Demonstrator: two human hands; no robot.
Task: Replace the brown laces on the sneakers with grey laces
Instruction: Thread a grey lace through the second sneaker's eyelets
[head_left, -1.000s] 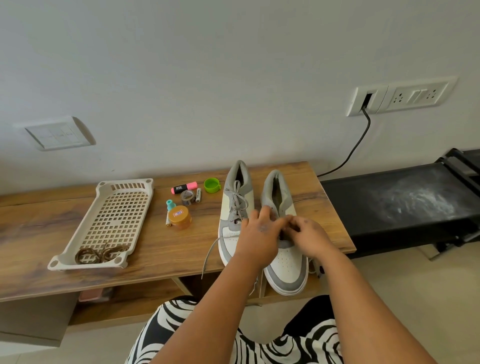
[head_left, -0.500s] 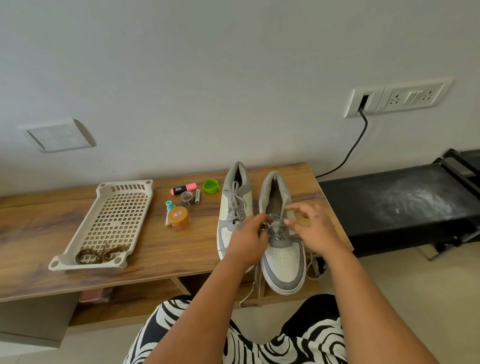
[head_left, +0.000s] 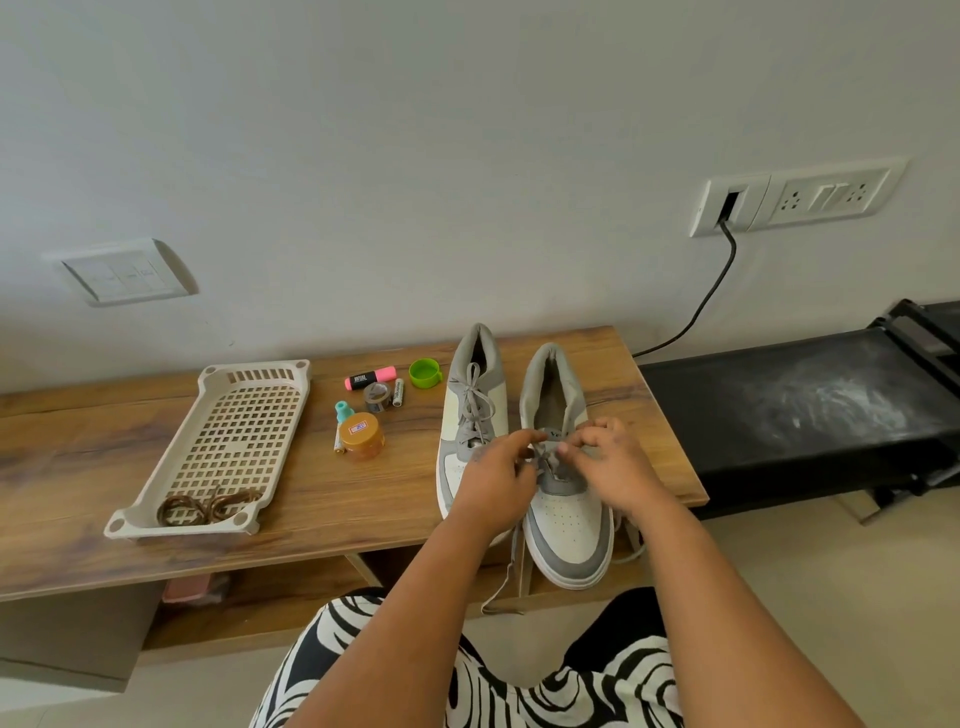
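Grey lace (head_left: 546, 464) is half threaded on the right sneaker (head_left: 567, 512), pinched in my left hand (head_left: 497, 480) and right hand (head_left: 609, 462); next, I reckon, the upper eyelets.

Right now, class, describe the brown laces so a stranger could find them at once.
Start at the long wooden table against the wall. On its left part lies a cream perforated tray. The brown laces lie coiled at its near end, the only thing in it and darker than the grey laces on the sneakers.
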